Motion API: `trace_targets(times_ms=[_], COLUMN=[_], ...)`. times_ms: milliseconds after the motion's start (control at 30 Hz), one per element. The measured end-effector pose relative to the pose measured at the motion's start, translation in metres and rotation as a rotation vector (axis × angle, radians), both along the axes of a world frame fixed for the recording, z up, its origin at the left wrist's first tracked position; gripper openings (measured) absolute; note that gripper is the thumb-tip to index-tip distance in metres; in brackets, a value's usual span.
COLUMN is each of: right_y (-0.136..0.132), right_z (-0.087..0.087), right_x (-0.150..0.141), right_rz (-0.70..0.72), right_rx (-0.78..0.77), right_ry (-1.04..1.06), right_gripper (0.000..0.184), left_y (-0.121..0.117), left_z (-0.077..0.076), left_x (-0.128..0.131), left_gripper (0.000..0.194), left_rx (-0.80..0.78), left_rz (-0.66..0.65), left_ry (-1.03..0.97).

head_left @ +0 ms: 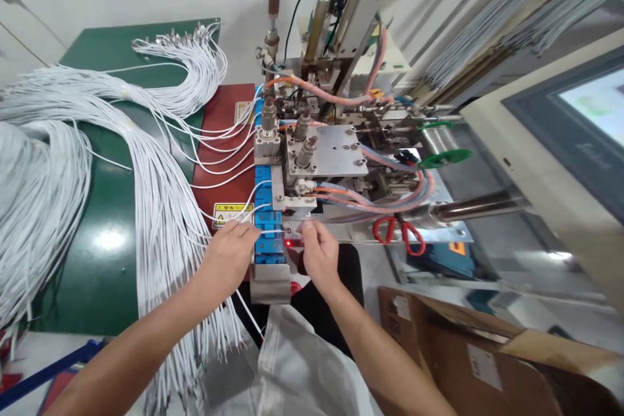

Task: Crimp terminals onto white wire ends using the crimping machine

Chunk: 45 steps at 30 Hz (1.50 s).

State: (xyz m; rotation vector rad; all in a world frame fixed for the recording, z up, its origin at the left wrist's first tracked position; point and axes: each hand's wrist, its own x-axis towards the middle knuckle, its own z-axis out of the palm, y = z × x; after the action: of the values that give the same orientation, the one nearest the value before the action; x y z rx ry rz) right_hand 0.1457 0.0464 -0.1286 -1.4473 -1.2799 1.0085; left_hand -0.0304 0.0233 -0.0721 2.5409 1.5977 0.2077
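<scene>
My left hand (231, 250) pinches a white cable (269, 231) just left of the row of blue clamp blocks (269, 247). That cable's end lies across one block, pointing right. On the other side of the row, my right hand (319, 250) has its thumb and finger closed beside the metal edge; whatever may be between them is too small to tell. A red light (288, 243) glows between the hands. Farther back, several white cables run into the other blocks, under the machine's metal head (327, 151).
Bundles of white cables (160, 208) drape over the green table (107, 240) on the left. Red-handled scissors (400, 234) lie right of my right hand, below a green-flanged wire spool (441, 145). A screen panel (580, 110) juts in at right, above a cardboard box (448, 344).
</scene>
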Motion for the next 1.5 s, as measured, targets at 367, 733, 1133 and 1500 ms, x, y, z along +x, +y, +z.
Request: trace_targets(times_ms=[367,733,1133,1500], right_y=[-0.011,-0.043,-0.034,-0.035], right_z=[0.005,0.020,0.045,0.044], right_x=[0.021,0.017,0.005,-0.009], right_rz=[0.070,0.137,0.020,0.060], right_rx=[0.009,0.073,0.066,0.219], right_ry=[0.162,0.424,0.225,-0.027], right_gripper=[0.038,0.032,0.014,0.008], left_y=[-0.036,-0.034,-0.022,-0.020], left_z=[0.026,0.021,0.010,0.003], left_x=[-0.034,0.008,0.035,0.031], left_gripper=[0.008,0.015,0.021,0.016], left_rx=[-0.303,-0.104,-0.298,-0.513], left_rz=[-0.229,0.040,0.327,0.450], left_ry=[-0.050,-0.317,-0.790,-0.960])
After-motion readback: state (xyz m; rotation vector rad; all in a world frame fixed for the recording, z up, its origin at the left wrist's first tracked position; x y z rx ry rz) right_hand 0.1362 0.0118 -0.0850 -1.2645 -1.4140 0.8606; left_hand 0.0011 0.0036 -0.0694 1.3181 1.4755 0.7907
